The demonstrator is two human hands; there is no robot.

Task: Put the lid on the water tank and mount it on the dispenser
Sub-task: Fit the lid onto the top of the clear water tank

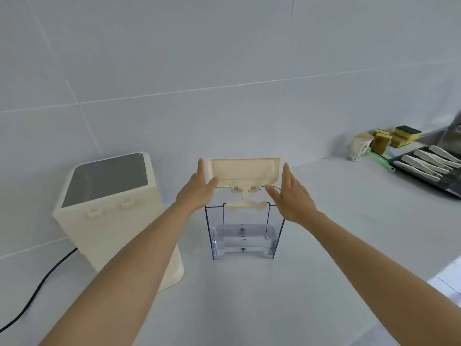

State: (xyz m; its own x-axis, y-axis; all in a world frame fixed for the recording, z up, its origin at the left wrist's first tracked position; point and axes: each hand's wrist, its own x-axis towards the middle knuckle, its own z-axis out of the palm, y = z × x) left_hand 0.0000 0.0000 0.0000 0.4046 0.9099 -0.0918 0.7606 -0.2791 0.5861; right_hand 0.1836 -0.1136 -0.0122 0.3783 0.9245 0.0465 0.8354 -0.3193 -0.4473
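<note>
Fingers (200,168) of my left hand (197,189) are stretched out straight and flat, thumb spread toward the cream lid (243,171), and I see the thumb tip right at the lid's lower left corner; whether it actually presses on it I cannot tell. On the other side my right hand (290,196) mirrors this, palm facing inward, fingers extended and together, thumb reaching to the lid's lower right corner. Neither hand is closed around anything. Between the two palms the lid stands tilted up, its hollow underside facing me, its hinge-like lower piece sitting in the notch at the top of the clear water tank (244,233). That tank stands upright on the white counter (249,295), directly in front of me. Just to its left, apart from it, is the cream dispenser (109,221) with a dark cable (37,290) trailing away. Far right I see a paper cup (360,146), sponges (396,137) and a dark tray (429,163) of utensils.
</note>
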